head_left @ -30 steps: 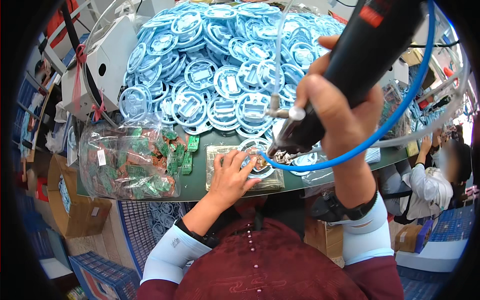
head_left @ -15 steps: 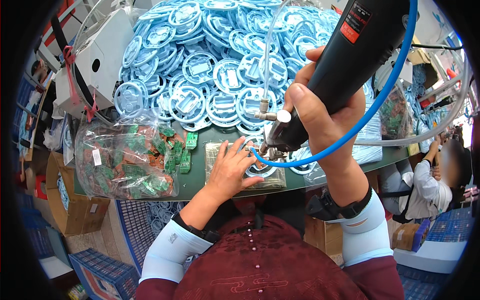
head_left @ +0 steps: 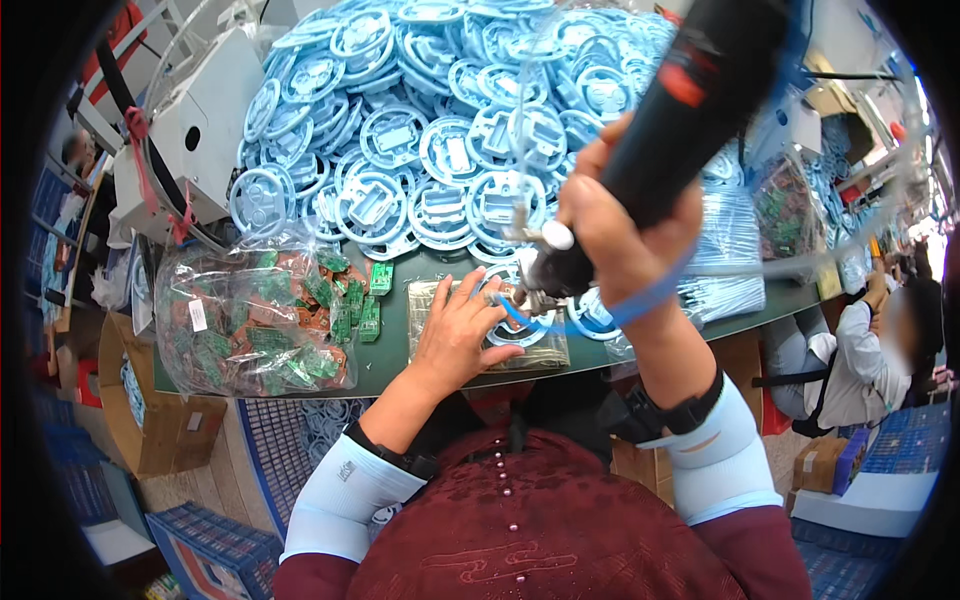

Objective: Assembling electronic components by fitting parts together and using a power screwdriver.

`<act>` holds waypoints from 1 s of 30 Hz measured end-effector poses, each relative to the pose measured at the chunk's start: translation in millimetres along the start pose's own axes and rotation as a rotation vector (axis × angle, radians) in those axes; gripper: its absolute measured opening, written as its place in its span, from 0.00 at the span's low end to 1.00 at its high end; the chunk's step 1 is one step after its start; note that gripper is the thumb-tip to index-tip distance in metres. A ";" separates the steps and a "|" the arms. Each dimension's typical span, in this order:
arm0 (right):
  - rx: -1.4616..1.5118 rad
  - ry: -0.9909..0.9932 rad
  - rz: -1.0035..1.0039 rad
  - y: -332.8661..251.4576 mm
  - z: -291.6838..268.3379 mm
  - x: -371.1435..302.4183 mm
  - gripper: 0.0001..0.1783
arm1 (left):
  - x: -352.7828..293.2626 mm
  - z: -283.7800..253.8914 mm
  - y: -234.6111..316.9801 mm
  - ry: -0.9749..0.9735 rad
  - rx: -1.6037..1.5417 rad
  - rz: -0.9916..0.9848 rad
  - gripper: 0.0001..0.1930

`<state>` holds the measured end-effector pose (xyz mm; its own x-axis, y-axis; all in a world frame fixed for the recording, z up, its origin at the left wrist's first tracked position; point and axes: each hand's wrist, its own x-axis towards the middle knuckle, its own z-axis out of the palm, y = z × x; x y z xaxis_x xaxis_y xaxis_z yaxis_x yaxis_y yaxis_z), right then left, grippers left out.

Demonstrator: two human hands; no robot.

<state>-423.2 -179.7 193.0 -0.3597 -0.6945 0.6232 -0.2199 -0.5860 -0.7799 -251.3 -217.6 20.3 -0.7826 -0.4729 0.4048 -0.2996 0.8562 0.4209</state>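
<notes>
My right hand [head_left: 640,240] is wrapped around a black powered screwdriver [head_left: 690,110], smeared by motion and tilted with its metal tip end low. A blue hose [head_left: 640,308] and a clear tube run from it. Below the tip, a light-blue round plastic part [head_left: 522,335] lies on a flat brass-coloured fixture [head_left: 545,358]. My left hand [head_left: 455,335] rests over the left side of fixture and part, fingers spread, fingertips near the tool's tip. The tip's exact contact point is hidden.
A heap of light-blue round plastic parts [head_left: 450,150] covers the back of the green table [head_left: 385,372]. At left lies a clear bag [head_left: 190,350] of circuit boards, with loose green boards [head_left: 370,318] beside it. Bagged pale-blue pieces [head_left: 735,260] are at right. A grey machine box [head_left: 200,130] stands far left.
My right hand and the screwdriver have shifted left and blur with motion. My left hand stays nearly in place on the fixture.
</notes>
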 end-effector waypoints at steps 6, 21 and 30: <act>-0.081 -0.011 -0.032 -5.3 -1.3 25.7 0.26 | -7.7 2.9 2.0 -0.017 0.030 -0.032 0.28; -0.432 0.003 -0.073 46.0 -47.7 99.1 0.39 | -47.7 -53.8 -55.3 0.339 -0.683 -0.544 0.13; -0.455 0.123 -0.187 41.4 -84.4 11.2 0.21 | -43.1 -34.0 -81.4 0.508 -1.982 -0.613 0.16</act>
<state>-512.9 -176.5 162.7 -0.3748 -0.5245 0.7645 -0.6538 -0.4352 -0.6190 -174.6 -274.0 -3.8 -0.5548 -0.8265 -0.0955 0.6947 -0.5234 0.4934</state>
